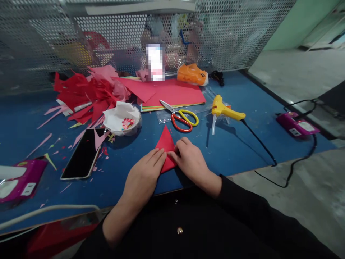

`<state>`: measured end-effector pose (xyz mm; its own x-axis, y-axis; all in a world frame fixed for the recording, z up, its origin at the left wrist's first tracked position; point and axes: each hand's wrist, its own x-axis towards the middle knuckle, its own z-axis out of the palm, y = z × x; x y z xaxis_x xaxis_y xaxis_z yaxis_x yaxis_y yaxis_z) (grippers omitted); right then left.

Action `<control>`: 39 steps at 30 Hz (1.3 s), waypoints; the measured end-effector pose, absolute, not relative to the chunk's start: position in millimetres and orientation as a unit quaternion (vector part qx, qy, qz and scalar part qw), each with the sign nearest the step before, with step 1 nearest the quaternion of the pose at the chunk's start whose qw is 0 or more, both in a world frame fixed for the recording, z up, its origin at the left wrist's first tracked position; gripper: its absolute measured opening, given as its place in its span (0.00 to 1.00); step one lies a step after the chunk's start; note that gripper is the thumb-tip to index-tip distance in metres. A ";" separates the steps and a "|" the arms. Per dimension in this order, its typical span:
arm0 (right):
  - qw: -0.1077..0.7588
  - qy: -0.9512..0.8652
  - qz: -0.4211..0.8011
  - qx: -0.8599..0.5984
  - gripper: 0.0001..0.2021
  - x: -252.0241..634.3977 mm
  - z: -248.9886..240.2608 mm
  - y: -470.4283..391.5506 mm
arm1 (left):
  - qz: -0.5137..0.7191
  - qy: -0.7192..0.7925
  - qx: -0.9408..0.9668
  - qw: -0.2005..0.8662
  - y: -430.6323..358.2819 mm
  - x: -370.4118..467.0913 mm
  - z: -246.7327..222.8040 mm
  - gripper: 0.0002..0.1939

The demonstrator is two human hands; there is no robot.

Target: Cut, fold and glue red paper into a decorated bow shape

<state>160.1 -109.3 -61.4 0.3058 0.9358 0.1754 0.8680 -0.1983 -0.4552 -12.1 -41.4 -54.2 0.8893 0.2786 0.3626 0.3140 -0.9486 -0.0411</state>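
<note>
A folded piece of red paper (pixel 165 139) lies on the blue table close to its front edge, its pointed tip facing away from me. My left hand (pixel 145 172) rests on the paper's left side, fingers pressed together and holding it against the table; its thumb is hidden. On the right side, my right hand (pixel 190 158) has curled fingers and a thumb closed on the paper, near the left fingertips. Just beyond the paper lie scissors (pixel 185 120) with one red and one yellow handle.
A red paper stack (pixel 175 94), an orange packet (pixel 192 74) and a yellow glue gun (pixel 226 110) lie behind. Leftward are paper scraps (pixel 88 93), a paper-lined bowl (pixel 114 117), a phone (pixel 82 154) and a purple power strip (pixel 35 176). Another purple strip (pixel 295 124) sits right.
</note>
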 end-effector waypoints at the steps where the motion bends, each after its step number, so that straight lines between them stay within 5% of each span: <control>1: 0.241 -0.585 0.071 -0.771 0.06 160.1 -61.4 -109.5 | -0.175 -0.154 -0.971 0.050 -41.7 -12.5 -55.3 0.21; 13: 0.224 -0.580 0.065 -0.781 0.05 162.4 -56.3 -119.2 | -0.168 -0.185 -0.968 0.001 -48.0 -9.8 -53.1 0.18; 20: 0.333 -0.615 -0.034 -0.714 0.10 186.0 -55.2 -153.6 | -0.170 -0.190 -0.967 -0.016 -47.7 -10.5 -55.6 0.19; 29: 0.184 -0.805 -0.060 -0.560 0.26 177.6 -63.3 -164.6 | -0.166 -0.182 -0.969 -0.007 -47.4 -10.9 -57.0 0.20; 39: 0.163 -0.812 -0.083 -0.554 0.25 172.6 -72.9 -166.8 | -0.151 -0.178 -0.972 0.016 -46.7 -11.8 -56.3 0.20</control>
<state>172.6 -166.8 -72.9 -0.3323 0.8733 0.3564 0.9271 0.3719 -0.0469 -11.8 -46.7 -56.3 0.8913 0.3410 0.2987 0.3508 -0.9362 0.0220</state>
